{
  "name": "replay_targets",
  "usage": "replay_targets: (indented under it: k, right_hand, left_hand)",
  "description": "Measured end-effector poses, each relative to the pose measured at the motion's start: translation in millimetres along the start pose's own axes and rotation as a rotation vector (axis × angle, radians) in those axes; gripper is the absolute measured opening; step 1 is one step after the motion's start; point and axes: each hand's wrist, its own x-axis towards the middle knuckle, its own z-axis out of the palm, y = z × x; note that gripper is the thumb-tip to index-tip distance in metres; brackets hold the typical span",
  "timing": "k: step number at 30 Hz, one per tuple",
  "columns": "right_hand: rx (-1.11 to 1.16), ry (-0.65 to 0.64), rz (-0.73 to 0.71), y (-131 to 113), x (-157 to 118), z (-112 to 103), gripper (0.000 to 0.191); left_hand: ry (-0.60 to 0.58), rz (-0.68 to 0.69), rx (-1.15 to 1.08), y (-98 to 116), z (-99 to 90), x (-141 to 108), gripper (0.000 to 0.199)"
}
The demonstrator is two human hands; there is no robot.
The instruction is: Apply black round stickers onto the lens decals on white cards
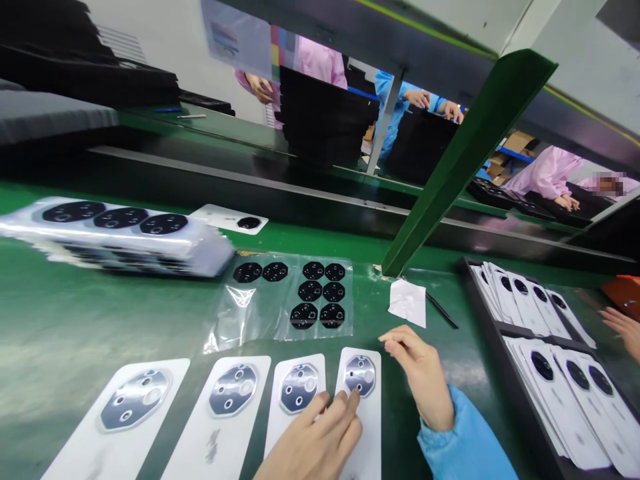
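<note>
Four flat white panels lie in a row near me: the far left panel (115, 413), a second panel (193, 440), a third panel (277, 427) and the right panel (370, 427). Each carries a shiny octagonal piece with round holes. My left hand (317, 437) rests over the two right panels, fingers stretched, fingertips at the lower edge of the right panel's octagon. To the right of that panel, my right hand (420, 373) is raised with thumb and forefinger pinched; whatever is between the tips is too small to make out.
Behind the panels lies a clear plastic sheet (265, 303) with black octagonal stickers. A stack of sticker sheets (125, 233) stands left. White paper (407, 303), a black stick (443, 310) and a black tray (515, 330) of panels lie right. A green post (465, 167) slants up; co-workers sit beyond.
</note>
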Motion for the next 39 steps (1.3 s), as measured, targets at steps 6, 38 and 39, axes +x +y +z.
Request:
replay_targets:
  k: [6, 38, 39]
  right_hand:
    - [0.154, -0.07, 0.084, 12.5, -2.3, 4.5, 0.025]
    - [0.144, -0.138, 0.051, 10.4, -10.1, 18.1, 0.023]
    - [0.136, -0.142, 0.067, 10.7, -11.4, 19.0, 0.023]
  left_hand:
    - [0.046, -0.084, -0.133, -7.9, -5.9, 3.3, 0.023]
    - [0.003, -0.053, -0.006, -15.7, -3.5, 0.8, 0.022]
    - [0.006, -0.054, -0.007, -15.7, -4.0, 1.2, 0.022]
